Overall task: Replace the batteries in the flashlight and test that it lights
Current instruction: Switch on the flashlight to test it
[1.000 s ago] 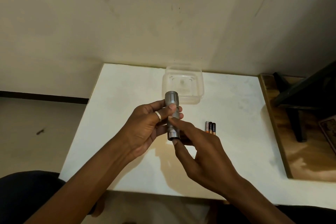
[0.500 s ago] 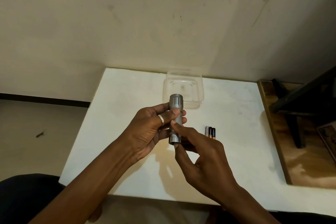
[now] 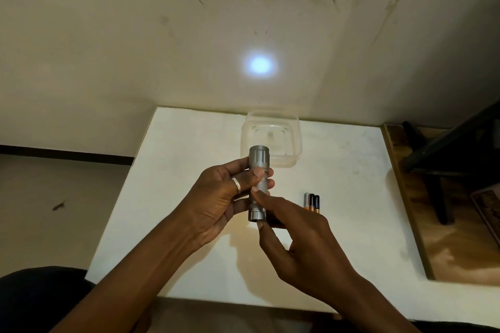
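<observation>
- Head view: my left hand (image 3: 216,199) curled round the silver flashlight (image 3: 258,157) (knurled barrel), held above the table (image 3: 176,159).
- My right hand (image 3: 303,240) pinched its tail end.
- A bright spot (image 3: 259,65) lit the wall (image 3: 108,35).

Tub (image 3: 294,154) blocks far side, batts (image 3: 311,202) at right; table (image 3: 162,184) open left.

Scuffed cream wall (image 3: 108,35); white table (image 3: 176,170); dark baseboard (image 3: 65,153).
</observation>
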